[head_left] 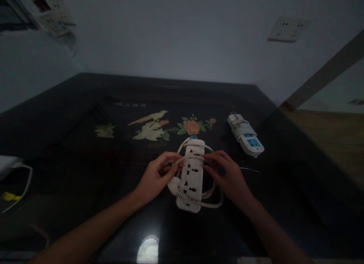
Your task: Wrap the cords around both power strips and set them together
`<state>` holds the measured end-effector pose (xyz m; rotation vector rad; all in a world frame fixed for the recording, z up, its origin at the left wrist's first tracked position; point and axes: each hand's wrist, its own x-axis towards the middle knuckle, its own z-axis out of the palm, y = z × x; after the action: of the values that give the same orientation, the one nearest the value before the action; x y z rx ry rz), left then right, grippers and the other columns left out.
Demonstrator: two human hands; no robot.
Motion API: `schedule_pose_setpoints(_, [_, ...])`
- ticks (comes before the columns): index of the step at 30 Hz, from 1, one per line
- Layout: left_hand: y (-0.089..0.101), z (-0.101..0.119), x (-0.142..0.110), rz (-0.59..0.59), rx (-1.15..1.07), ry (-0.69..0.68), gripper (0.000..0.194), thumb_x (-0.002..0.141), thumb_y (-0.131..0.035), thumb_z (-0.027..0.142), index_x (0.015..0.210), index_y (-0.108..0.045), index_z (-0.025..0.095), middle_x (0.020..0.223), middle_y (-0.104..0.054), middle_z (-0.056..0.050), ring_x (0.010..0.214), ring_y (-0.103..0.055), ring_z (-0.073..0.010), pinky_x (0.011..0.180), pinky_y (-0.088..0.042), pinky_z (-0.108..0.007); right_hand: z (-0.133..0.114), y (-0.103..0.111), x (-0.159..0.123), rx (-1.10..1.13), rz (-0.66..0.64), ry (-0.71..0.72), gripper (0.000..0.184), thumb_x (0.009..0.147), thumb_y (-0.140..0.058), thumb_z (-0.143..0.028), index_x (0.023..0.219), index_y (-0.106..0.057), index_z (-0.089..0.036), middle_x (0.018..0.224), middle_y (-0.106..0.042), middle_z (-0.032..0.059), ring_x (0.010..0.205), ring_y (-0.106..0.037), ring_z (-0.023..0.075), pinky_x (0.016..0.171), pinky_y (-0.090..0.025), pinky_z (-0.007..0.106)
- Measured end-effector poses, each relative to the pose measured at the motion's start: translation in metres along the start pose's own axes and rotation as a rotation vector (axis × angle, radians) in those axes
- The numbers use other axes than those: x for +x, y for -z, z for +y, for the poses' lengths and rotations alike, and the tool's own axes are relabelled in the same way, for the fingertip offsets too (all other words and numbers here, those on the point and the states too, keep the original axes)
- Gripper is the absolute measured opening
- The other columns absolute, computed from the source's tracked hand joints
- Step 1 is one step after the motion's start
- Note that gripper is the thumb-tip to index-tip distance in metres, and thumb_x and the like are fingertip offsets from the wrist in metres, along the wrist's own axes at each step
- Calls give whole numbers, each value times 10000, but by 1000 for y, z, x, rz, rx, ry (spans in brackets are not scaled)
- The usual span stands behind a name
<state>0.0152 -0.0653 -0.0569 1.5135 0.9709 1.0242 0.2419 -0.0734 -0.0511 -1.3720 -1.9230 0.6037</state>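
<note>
Around the white power strip point(195, 175), several other things share the dark, glossy tabletop point(275, 203). A second power strip point(253, 144) with blue sockets lies to the right, near but apart, its own cable point(244, 128) wound about its upper part. Between them, close to the right hand, a thin shiny line shows on the surface. At the left side are a white object point(7, 165), its cord point(29, 180) and something yellow point(10, 196). A bird-and-flower picture point(152, 127) decorates the surface beyond the first strip. The far edge runs along the wall point(170, 40), and the right edge slants down beside a wooden floor point(327, 135). Bare surface lies on both sides of the forearms, while the second strip takes up some of the room at the right. The left hand point(163, 171) has thumb and fingers closed on the white cord point(210, 205) beside the first strip; the right hand point(226, 171) grasps it opposite, fingers bent. The cord crosses the strip between them, and loops hang around its lower end, by the plug point(174, 186).
</note>
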Motion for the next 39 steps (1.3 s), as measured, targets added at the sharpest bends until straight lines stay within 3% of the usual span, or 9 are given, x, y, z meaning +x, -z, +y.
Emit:
schedule_pose_setpoints(4, [5,-2,3,8,257,-148,147,879,-516,158,992,-604,189,1130,-599,-72,1070,-582,-182,902,-501,-353,-1,3,-3,27,21,-5,187,854,-573,-153,1023,-637,-202,949,-564,50,834,-565,162,756,-491,325])
schedule_pose_setpoints(8, [15,4,0,40,621,-427,190,889,-524,186,1066,-588,213,1201,-524,-90,1142,-496,-206,959,-428,-402,-2,9,-4,61,78,-16,157,871,-557,-180,997,-649,-195,949,-574,51,823,-576,156,741,-494,311])
schedule_pose_setpoints(12, [27,17,-1,-305,789,-740,395,802,-636,488,1060,-581,193,1018,-591,-87,959,-556,-213,821,-459,-355,1,16,-2,65,142,-41,150,874,-557,-204,985,-656,-186,950,-596,55,837,-589,159,724,-498,293])
schedule_pose_setpoints(14, [31,21,1,-478,874,-729,558,724,-655,596,1088,-575,181,1041,-609,-105,967,-561,-236,827,-455,-372,3,18,-1,56,158,-56,159,873,-553,-194,992,-658,-184,929,-602,51,835,-590,159,720,-496,288])
schedule_pose_setpoints(16, [33,21,3,-541,943,-657,526,755,-662,535,1133,-562,182,1124,-598,-122,1035,-545,-254,865,-448,-391,4,20,-1,53,169,-66,160,873,-551,-187,991,-659,-185,914,-604,47,829,-590,157,717,-496,286])
schedule_pose_setpoints(19, [33,18,5,-541,971,-614,317,844,-610,262,1151,-558,203,1178,-584,-109,1084,-530,-237,899,-448,-387,5,22,-1,64,173,-77,156,875,-547,-193,983,-659,-185,919,-609,48,826,-593,158,717,-500,293])
schedule_pose_setpoints(22, [32,17,5,-537,944,-645,303,835,-549,124,1127,-570,199,1133,-605,-97,1048,-547,-216,891,-463,-389,5,23,-3,68,157,-93,153,875,-545,-201,974,-660,-180,926,-614,54,829,-595,165,715,-505,304])
schedule_pose_setpoints(31, [40,27,4,-413,759,-767,253,846,-591,162,1094,-593,207,1013,-651,-67,1024,-591,-190,971,-458,-420,4,24,-3,41,142,-88,150,874,-534,-190,952,-662,-177,914,-632,56,821,-599,167,707,-494,304])
schedule_pose_setpoints(39, [19,40,-11,-267,545,-806,288,774,-719,290,998,-594,159,827,-659,-51,774,-630,-166,723,-526,-303,-6,29,-7,58,115,-17,140,879,-538,-181,938,-664,-194,881,-667,36,811,-624,155,711,-496,276])
